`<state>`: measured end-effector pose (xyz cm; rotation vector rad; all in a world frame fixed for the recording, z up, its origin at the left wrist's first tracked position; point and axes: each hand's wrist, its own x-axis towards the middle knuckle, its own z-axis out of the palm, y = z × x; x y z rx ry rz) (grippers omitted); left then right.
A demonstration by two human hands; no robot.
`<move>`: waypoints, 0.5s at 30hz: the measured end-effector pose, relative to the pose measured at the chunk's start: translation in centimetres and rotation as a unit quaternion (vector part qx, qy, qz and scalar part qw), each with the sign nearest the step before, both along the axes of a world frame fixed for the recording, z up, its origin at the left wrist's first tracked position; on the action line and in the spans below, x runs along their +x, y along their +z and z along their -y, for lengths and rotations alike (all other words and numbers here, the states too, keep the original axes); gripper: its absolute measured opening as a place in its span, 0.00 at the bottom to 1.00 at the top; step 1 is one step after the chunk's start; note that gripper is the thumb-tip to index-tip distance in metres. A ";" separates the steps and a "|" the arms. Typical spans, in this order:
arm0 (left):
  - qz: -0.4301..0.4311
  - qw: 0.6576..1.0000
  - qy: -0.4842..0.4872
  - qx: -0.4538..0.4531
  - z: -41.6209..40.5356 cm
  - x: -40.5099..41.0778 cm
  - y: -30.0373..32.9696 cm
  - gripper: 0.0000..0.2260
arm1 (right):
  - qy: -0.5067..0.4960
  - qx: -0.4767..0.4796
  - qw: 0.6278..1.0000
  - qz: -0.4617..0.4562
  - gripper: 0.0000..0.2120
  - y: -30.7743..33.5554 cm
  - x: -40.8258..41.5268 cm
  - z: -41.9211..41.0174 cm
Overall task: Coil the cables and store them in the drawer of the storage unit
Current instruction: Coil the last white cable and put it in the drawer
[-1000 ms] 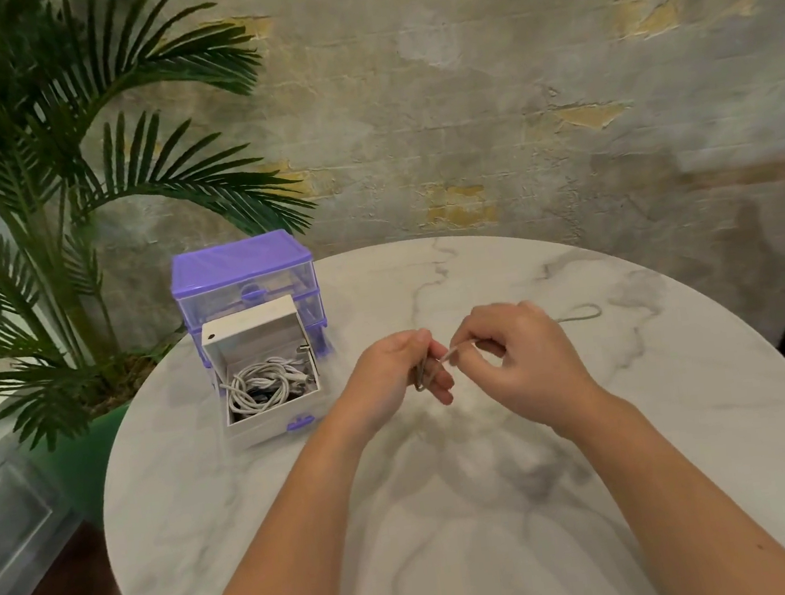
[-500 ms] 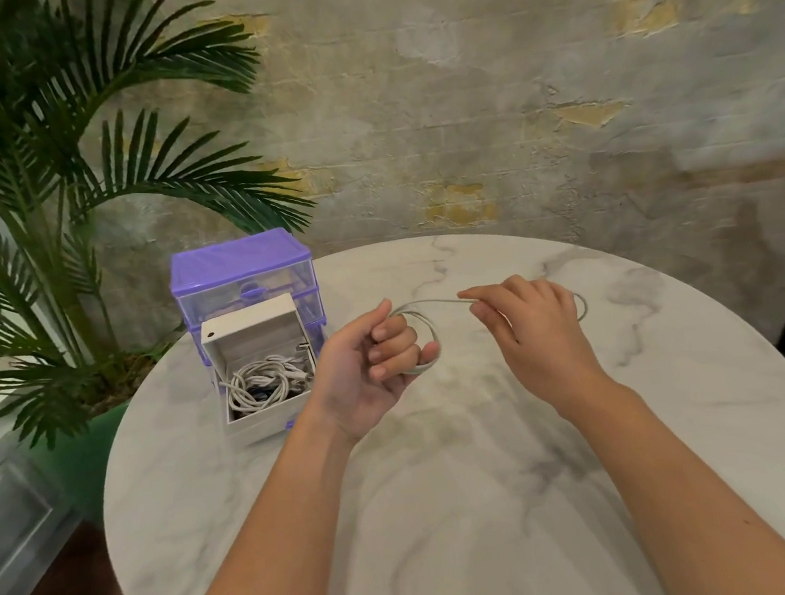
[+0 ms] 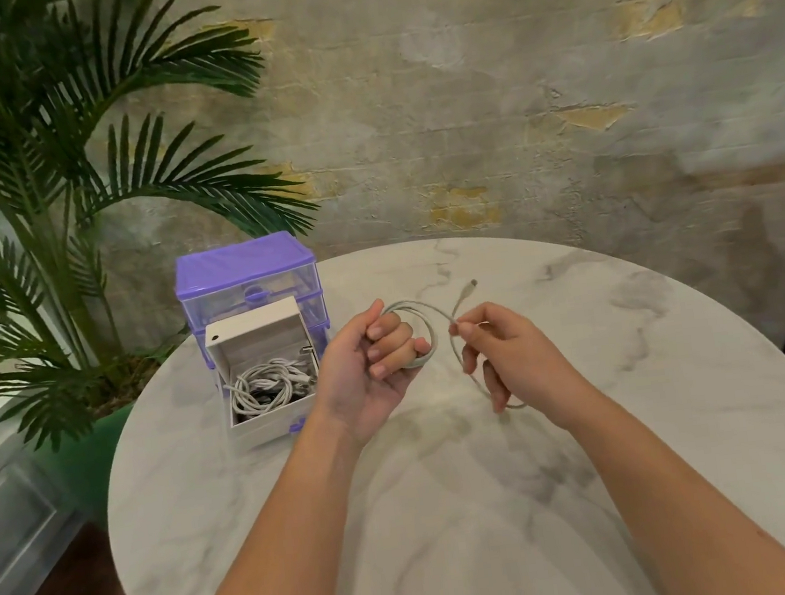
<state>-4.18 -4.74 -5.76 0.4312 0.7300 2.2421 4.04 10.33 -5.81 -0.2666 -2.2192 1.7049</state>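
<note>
A thin white cable (image 3: 434,314) hangs in the air above the round marble table (image 3: 639,416). My left hand (image 3: 373,367), palm up, holds a small coil of it wound around its curled fingers. My right hand (image 3: 509,352) pinches the cable between thumb and forefinger just right of the coil, and a loose loop drops below that hand. The cable's plug end (image 3: 468,287) sticks up behind. To the left stands the purple storage unit (image 3: 245,277) with its white drawer (image 3: 268,426) pulled out; several coiled white cables (image 3: 263,385) lie in it.
A potted palm (image 3: 51,199) in a green pot (image 3: 81,455) spreads over the table's left edge, behind the storage unit. A rough plaster wall (image 3: 506,113) rises close behind the table. Grey cabinets (image 3: 9,512) stand on the floor at the far left.
Both hands were together pinching the cable a second ago. My left hand has turned palm up with loops wound on its fingers. My right hand has drawn the cable rightward, and the plug end now shows.
</note>
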 end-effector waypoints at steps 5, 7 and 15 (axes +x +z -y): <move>0.002 1.000 0.013 -0.015 0.0 -0.3 -0.4 0.19 | 0.049 -0.015 0.998 0.043 0.06 -0.2 0.2 0.3; -0.009 0.999 0.015 -0.027 -0.1 -0.3 -0.4 0.18 | 0.035 0.009 0.999 0.011 0.07 -0.4 0.1 0.5; -0.003 1.000 0.001 -0.021 -0.5 -0.1 -0.7 0.18 | -0.013 0.125 0.988 -0.086 0.19 -0.9 -0.3 1.5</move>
